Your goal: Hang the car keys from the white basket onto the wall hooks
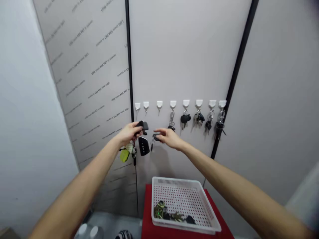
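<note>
My left hand (129, 133) is closed around a bunch of keys in front of the wall. Out of its grip hang a black car key fob (144, 146) with pale button marks and a yellow-green tag (124, 155). Just to the right, my right hand (170, 138) pinches a small black key fob (156, 137) with a ring dangling below it. Both hands are beneath the left part of a row of white hooks (159, 104). One key bunch (171, 121) hangs right above my right hand, which partly hides it.
More key bunches (198, 118) hang from the hooks on the right. Below, a white plastic basket (184, 181) with several keys (176, 216) in it rests on a red surface (147, 205). Dark vertical strips (129, 49) divide the wall panels. White round-topped objects (94, 231) stand at the lower left.
</note>
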`<state>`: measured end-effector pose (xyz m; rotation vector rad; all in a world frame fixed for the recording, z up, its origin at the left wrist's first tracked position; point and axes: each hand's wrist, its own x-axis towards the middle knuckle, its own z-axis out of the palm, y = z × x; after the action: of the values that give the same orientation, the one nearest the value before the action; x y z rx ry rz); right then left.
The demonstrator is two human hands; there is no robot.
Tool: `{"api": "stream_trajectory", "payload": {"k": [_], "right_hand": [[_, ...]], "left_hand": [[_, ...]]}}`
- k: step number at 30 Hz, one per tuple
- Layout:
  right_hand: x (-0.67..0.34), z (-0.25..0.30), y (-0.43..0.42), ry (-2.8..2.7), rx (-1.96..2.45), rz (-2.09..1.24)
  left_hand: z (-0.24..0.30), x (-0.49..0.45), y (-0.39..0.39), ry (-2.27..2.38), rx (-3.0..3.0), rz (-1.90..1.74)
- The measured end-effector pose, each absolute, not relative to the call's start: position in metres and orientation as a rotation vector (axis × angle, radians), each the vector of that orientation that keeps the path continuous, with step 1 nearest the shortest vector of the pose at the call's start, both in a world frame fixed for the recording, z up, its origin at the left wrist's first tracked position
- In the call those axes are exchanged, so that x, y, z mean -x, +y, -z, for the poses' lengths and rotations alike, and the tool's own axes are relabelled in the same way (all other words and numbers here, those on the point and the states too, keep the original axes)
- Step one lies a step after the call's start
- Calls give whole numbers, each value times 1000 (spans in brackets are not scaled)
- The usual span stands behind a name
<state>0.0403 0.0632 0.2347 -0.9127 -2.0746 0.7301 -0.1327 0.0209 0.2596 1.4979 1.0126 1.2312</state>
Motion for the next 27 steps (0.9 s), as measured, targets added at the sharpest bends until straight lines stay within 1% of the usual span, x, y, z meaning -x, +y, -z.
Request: {"api": "stream_trajectory", "payload": {"k": [5,8,11,14,17,23,27], "right_hand": [[-91,-174,38,-2048,1095,-977],[-114,-146,28,-2022,1174,-1032],[-130,-124,23,-2020,1163,-1043],[-144,-106,22,-2030,1188,-1017],[-154,-91,21,-2056,1206,-999],[-161,-70,16,-2110,1238,-946],[-162,-57,13,-2225,1254,-856]], "left_hand": [[-197,77,16,1090,-1638,-977],[-162,46,15,1091,-1843,-827],[-138,21,9,1089,-2154,-676],[-123,3,1,1200,-2391,-448],[-112,-7,-5,1314,-2504,-259],[-92,-16,-4,1362,-2514,-271],[-88,-19,4,1477,-2399,-172]]}}
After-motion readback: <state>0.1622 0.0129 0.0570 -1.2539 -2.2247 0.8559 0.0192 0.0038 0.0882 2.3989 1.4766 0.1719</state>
